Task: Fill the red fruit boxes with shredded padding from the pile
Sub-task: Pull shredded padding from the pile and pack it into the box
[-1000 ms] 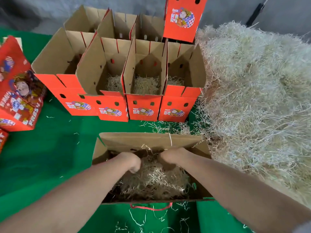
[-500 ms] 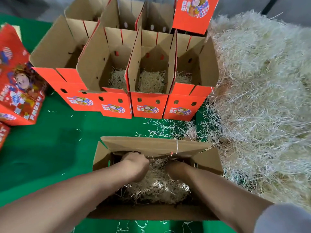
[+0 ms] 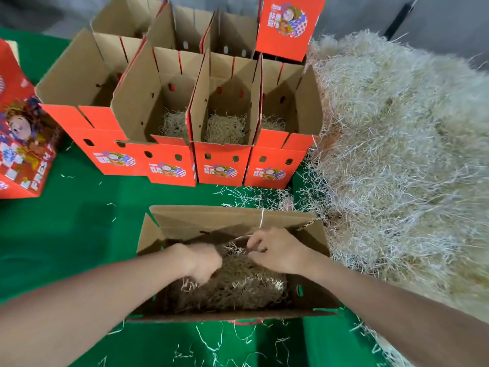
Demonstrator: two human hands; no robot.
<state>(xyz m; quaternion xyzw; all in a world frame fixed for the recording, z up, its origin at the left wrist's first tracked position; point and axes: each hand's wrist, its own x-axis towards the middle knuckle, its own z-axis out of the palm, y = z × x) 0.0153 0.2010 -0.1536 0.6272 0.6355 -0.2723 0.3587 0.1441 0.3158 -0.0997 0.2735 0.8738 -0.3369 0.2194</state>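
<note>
Box [image 3: 225, 219]: padding [image 3: 238, 287] inside, under both hands.
Left hand [image 3: 205, 263]: fingers curled, gripping padding's left side.
Right hand [image 3: 276, 251]: half-curled over its far edge; grip unclear.

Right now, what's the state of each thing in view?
near box: open, flaps up, partly filled
padding: in near box, under both hands
left hand: fingers curled, grips padding
right hand: fingers curled, pinches padding strands
three row boxes: open, thin padding layer at bottom
leftmost row box: open, bottom hidden
pile: loose heap, at right
side box: at left, tilted, cut by frame
</note>
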